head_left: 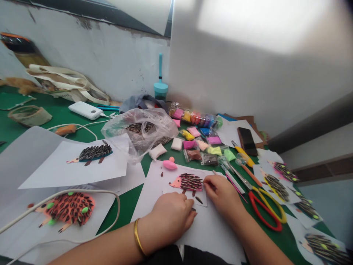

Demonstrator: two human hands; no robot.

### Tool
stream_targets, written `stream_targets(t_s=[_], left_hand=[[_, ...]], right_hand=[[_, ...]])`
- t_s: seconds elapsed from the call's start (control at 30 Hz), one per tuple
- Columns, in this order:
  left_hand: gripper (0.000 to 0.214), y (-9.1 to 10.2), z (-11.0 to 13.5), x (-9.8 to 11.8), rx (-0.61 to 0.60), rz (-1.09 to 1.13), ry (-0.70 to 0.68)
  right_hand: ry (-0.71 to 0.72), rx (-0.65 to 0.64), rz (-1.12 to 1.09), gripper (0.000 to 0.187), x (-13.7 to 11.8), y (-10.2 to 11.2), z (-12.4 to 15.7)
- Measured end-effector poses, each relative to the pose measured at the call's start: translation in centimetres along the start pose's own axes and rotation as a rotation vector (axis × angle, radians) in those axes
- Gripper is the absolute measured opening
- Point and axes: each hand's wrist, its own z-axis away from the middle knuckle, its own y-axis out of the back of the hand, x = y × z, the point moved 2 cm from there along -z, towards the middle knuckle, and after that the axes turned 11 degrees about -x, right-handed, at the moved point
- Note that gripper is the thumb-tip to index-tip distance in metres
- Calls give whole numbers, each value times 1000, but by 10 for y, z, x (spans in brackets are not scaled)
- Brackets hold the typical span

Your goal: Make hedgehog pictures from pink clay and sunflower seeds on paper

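Observation:
A small clay hedgehog (pixel 190 182), pink with dark striped sunflower seeds as spines, lies on white paper (pixel 154 184) in front of me. My left hand (pixel 173 211) rests below it, fingers curled, and the dark tip of a sunflower seed (pixel 193 209) pokes out by the thumb. At the hedgehog's rear edge, my right hand (pixel 222 193) has its fingertips pinched together; whatever is between them is hidden. One loose seed (pixel 198 200) lies on the paper between the hands. Above the hedgehog sit a pink clay lump (pixel 169 165) and a small orange ball (pixel 171 159).
Behind the paper are a plastic bag of seeds (pixel 140 132) and several clay packets (pixel 193 154). Scissors (pixel 264 209), a utility knife (pixel 244 154) and a phone (pixel 247 141) lie to the right. A white cable (pixel 117 206) crosses other hedgehog pictures (pixel 68 208) at left.

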Motion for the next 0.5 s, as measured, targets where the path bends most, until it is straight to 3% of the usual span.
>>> stream_targets(t_s=[0.27, 0.5], left_hand=[[21, -2, -1, 1, 4, -3, 5], [23, -2, -2, -1, 2, 4, 4]], right_hand=[[-26, -101, 53, 16, -3, 1, -5], [-20, -109, 130, 18, -4, 1, -10]])
